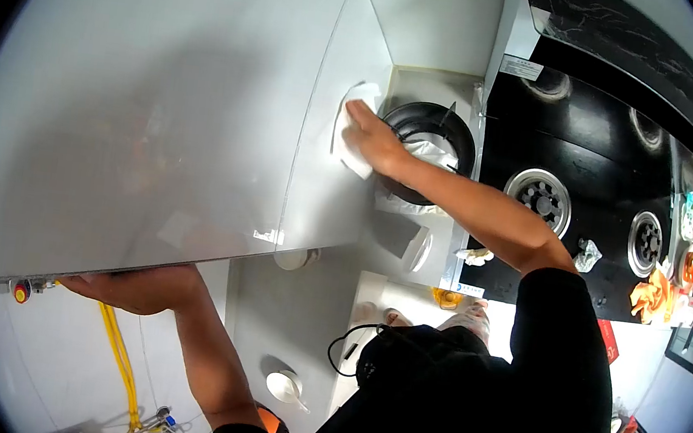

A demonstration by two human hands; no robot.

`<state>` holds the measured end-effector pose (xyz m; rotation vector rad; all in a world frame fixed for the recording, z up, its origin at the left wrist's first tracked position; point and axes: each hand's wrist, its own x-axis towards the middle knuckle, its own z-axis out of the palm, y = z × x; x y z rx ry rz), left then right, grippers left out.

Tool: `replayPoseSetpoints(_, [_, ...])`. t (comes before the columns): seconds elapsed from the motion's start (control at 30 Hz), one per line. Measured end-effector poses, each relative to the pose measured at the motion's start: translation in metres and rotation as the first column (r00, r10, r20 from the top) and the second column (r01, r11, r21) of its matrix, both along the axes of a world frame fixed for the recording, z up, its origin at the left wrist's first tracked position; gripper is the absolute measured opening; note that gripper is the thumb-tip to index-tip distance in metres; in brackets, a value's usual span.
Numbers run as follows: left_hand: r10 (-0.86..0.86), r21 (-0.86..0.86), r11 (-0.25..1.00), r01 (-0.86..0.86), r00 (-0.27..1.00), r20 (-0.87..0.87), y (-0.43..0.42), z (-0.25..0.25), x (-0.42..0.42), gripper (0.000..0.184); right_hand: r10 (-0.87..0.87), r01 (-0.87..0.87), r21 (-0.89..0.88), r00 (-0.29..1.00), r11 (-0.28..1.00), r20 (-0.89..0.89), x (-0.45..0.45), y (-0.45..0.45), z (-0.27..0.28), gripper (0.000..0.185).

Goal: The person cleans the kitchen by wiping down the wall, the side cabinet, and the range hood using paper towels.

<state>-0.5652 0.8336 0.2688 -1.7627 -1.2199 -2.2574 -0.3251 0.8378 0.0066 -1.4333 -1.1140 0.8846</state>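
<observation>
My right hand (372, 138) presses a white cloth (358, 154) against the glossy white wall panel (204, 115), its fingers closed on it. Beside that hand, a black pan (458, 135) sits on the counter with crumpled white material (430, 153) in it; my forearm crosses over part of the pan. At the panel's lower edge, my left hand (133, 286) lies stretched along the rim, holding no loose object. Some of its fingers are hidden by the edge.
A black stove (592, 159) with several burners stands to the right, with crumpled plastic (587, 255) and an orange cloth (652, 296) on it. A white bowl (284, 386) rests on the lower counter. Yellow pipes (119, 353) run below the panel, near a round red-and-yellow knob (22, 291).
</observation>
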Motion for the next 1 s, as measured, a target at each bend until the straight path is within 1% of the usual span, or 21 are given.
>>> replayPoseSetpoints(0.03, [-0.001,-0.009,1.0,0.001,1.0,-0.004,0.001,-0.003,-0.002,0.061,-0.006,0.006,-0.004,0.997,1.0,-0.071,0.009,0.007,0.0,0.071])
replayPoseSetpoints(0.07, [0.13,0.05,0.991,-0.123,0.979,-0.155,0.003,-0.005,-0.009,0.061,-0.097,0.098,0.039,0.995,0.994,-0.036,0.016,0.025,-0.013,0.071])
replayPoseSetpoints(0.1, [0.264,0.137,0.963,-0.234,0.923,-0.28,0.006,-0.007,-0.013,0.06,-0.049,0.049,0.001,0.997,0.999,-0.058,0.018,0.024,-0.007,0.069])
replayPoseSetpoints(0.13, [0.265,0.144,0.962,-0.234,0.925,-0.271,0.008,-0.006,-0.015,0.06,-0.003,0.0,-0.038,0.997,0.999,-0.079,0.02,0.021,0.003,0.067])
replayPoseSetpoints(0.17, [0.368,0.181,0.929,-0.324,0.865,-0.342,0.008,-0.006,-0.018,0.059,-0.059,0.062,-0.019,0.989,0.998,0.134,0.009,0.01,0.008,0.063])
replayPoseSetpoints(0.2, [0.462,0.222,0.887,-0.406,0.788,-0.406,0.009,-0.006,-0.02,0.059,-0.048,0.048,0.006,0.987,0.999,0.152,-0.003,0.002,-0.011,0.071])
replayPoseSetpoints(0.23, [0.462,0.219,0.887,-0.407,0.788,-0.407,0.009,-0.006,-0.019,0.059,0.016,-0.021,0.026,0.981,0.999,0.195,-0.001,0.006,-0.017,0.07])
replayPoseSetpoints(0.33, [0.356,0.228,0.931,-0.285,0.845,-0.398,0.009,-0.008,-0.022,0.055,-0.081,0.083,-0.004,0.981,0.997,0.178,0.013,0.028,-0.027,0.066])
replayPoseSetpoints(0.4, [0.541,0.377,0.834,-0.402,0.729,-0.42,0.017,-0.011,-0.027,0.052,-0.133,0.128,0.036,0.967,0.991,0.218,0.018,0.035,-0.025,0.06])
replayPoseSetpoints(0.47, [0.463,0.277,0.883,-0.378,0.794,-0.393,0.013,-0.007,-0.022,0.053,-0.318,0.219,0.301,0.886,0.928,0.337,-0.018,0.009,-0.036,0.045])
replayPoseSetpoints(0.5, [0.381,0.17,0.924,-0.342,0.852,-0.358,0.01,-0.007,-0.018,0.055,-0.134,0.089,0.213,0.969,0.973,0.207,-0.018,-0.008,-0.002,0.047])
replayPoseSetpoints(0.53, [0.381,0.167,0.924,-0.344,0.85,-0.364,0.007,-0.006,-0.016,0.055,-0.181,0.127,0.234,0.958,0.964,0.223,-0.015,-0.001,-0.008,0.044])
replayPoseSetpoints(0.57, [0.163,0.121,0.983,-0.135,0.951,-0.263,0.006,-0.005,-0.012,0.056,-0.232,0.169,0.258,0.944,0.951,0.236,-0.007,0.011,-0.012,0.041])
replayPoseSetpoints(0.63, [-0.063,0.097,0.992,0.078,0.986,-0.151,0.008,-0.007,-0.014,0.058,-0.206,0.18,0.178,0.968,0.967,0.141,0.024,0.045,-0.025,0.032])
replayPoseSetpoints(0.7, [0.266,0.267,0.948,-0.175,0.895,-0.359,0.018,-0.011,-0.026,0.056,-0.259,0.25,0.103,0.962,0.963,0.086,0.038,0.057,-0.022,0.025])
replayPoseSetpoints(0.77, [0.155,0.238,0.968,-0.079,0.935,-0.32,0.017,-0.008,-0.022,0.057,-0.185,0.176,-0.105,0.979,0.979,-0.082,0.038,0.064,-0.023,0.035])
replayPoseSetpoints(0.83, [0.378,0.381,0.903,-0.199,0.791,-0.481,0.014,-0.008,-0.022,0.052,-0.202,0.217,-0.148,0.973,0.965,0.108,0.014,0.049,-0.019,0.046])
replayPoseSetpoints(0.87, [0.425,0.479,0.863,-0.162,0.746,-0.512,0.016,-0.007,-0.023,0.045,-0.102,0.124,-0.256,0.99,0.959,0.097,0.003,0.044,-0.016,0.042])
replayPoseSetpoints(0.9, [0.422,0.483,0.861,-0.161,0.757,-0.499,0.014,-0.004,-0.018,0.045,-0.016,0.023,-0.313,1.0,0.949,0.025,-0.012,0.03,-0.004,0.031])
replayPoseSetpoints(0.93, [0.245,0.336,0.936,-0.102,0.875,-0.417,0.01,-0.001,-0.012,0.043,-0.035,0.034,-0.264,0.999,0.964,-0.001,-0.028,0.027,-0.019,0.028])
replayPoseSetpoints(1.0, [0.214,0.245,0.962,-0.117,0.881,-0.421,0.005,0.0,-0.012,0.063,0.035,0.008,-0.285,0.989,0.958,0.146,-0.057,-0.011,0.024,0.032])
